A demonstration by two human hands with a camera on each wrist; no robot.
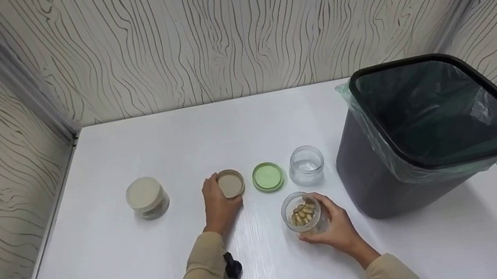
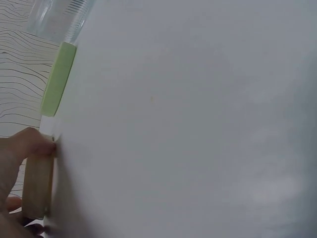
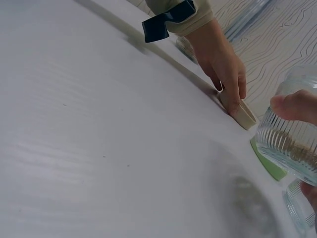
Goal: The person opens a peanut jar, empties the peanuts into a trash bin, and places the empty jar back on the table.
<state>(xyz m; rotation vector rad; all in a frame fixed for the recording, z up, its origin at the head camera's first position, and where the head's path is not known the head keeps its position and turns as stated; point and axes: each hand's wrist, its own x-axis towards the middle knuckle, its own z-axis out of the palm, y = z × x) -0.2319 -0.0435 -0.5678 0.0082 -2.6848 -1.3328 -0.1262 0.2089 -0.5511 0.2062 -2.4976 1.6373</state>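
My left hand (image 1: 220,209) pinches a round beige lid (image 1: 231,185) by its edges, thumb on the near side and fingers on the far side. In the left wrist view the lid (image 2: 37,186) stands low at the white tabletop. With my right hand (image 1: 340,231) I grip a clear ribbed jar (image 3: 277,135) round its side. The jar is uncovered, tilted a little, and partly filled with small tan-brown pieces (image 1: 303,213). In the right wrist view its shadow falls on the table beneath it.
A green lid (image 1: 268,177) lies right of the beige one, with an uncovered clear jar (image 1: 308,178) beside it. A cream-lidded jar (image 1: 145,194) stands at the left. The large grey bin (image 1: 360,165) with a greenish liner occupies the right side. Patterned panels (image 1: 189,37) enclose the table.
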